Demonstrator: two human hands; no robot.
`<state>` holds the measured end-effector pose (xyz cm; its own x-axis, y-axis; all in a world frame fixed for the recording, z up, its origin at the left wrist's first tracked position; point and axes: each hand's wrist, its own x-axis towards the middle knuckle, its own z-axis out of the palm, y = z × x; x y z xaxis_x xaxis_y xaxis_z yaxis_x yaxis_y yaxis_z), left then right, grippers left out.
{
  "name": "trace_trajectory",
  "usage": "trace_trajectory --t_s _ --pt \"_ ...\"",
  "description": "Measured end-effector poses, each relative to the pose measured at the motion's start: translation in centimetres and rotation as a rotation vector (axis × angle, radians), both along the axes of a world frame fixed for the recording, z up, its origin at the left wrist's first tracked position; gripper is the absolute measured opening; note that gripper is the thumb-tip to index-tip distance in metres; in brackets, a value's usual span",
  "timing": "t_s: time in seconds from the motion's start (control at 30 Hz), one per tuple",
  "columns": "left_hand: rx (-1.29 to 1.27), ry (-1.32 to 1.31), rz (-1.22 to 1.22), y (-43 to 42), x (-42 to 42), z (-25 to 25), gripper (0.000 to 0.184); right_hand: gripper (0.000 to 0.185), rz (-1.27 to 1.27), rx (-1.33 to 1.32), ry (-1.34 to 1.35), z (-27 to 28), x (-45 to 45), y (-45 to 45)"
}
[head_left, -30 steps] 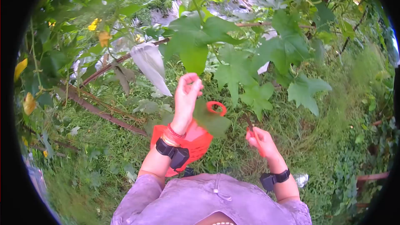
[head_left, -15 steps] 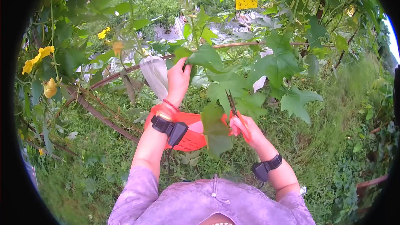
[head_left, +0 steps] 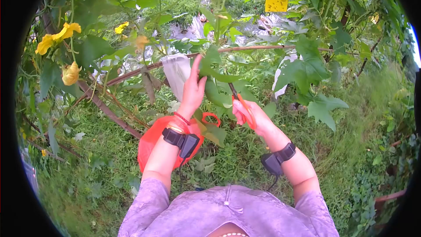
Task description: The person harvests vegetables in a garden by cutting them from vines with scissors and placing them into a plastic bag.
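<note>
R hand (head_left: 239, 103) clamped on scissors (head_left: 234, 92), lower rt of green leaf (head_left: 211, 57); L hand (head_left: 193, 88) just lt of leaf, can't tell if gripping; red bag (head_left: 150, 142) below leaf.

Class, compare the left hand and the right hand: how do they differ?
The left hand is open, fingers extended; the right hand is curled around scissors. A red bracelet sits below the left hand; none shows below the right hand. Both have a black device strapped below.
</note>
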<state>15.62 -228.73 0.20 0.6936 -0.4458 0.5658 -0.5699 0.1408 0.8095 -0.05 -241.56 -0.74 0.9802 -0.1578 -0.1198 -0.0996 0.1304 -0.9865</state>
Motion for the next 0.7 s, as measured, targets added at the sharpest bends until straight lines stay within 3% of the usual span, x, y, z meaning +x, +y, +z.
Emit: trace_trajectory --t_s 0.03,0.1,0.13,0.2,0.33,0.5,0.7 --pt "-0.005 0.0 0.002 0.3 0.2 0.1 0.048 0.041 -0.015 0.022 0.0 -0.1 0.2 0.1" --pt "0.136 -0.586 0.019 1.1 1.0 -0.1 0.044 0.042 -0.028 0.043 0.002 0.0 0.4 0.5" --pt "0.135 -0.586 0.019 1.4 1.7 -0.8 0.044 0.042 -0.017 0.038 0.01 0.1 0.4 0.7" --pt "0.013 0.007 -0.169 1.8 2.3 -2.3 0.039 0.042 -0.006 0.034 0.018 0.1 0.5 1.0" --pt "-0.122 0.169 -0.205 2.0 1.3 -2.7 0.031 0.043 0.041 0.053 0.07 0.0 1.8 1.8" --pt "-0.346 0.352 -0.211 1.7 -0.3 -2.2 0.041 0.044 0.065 0.044 0.114 0.2 3.3 2.5" --pt "-0.327 0.383 -0.188 3.2 0.4 -2.4 0.047 0.041 0.049 -0.081 0.121 0.6 3.5 3.2"
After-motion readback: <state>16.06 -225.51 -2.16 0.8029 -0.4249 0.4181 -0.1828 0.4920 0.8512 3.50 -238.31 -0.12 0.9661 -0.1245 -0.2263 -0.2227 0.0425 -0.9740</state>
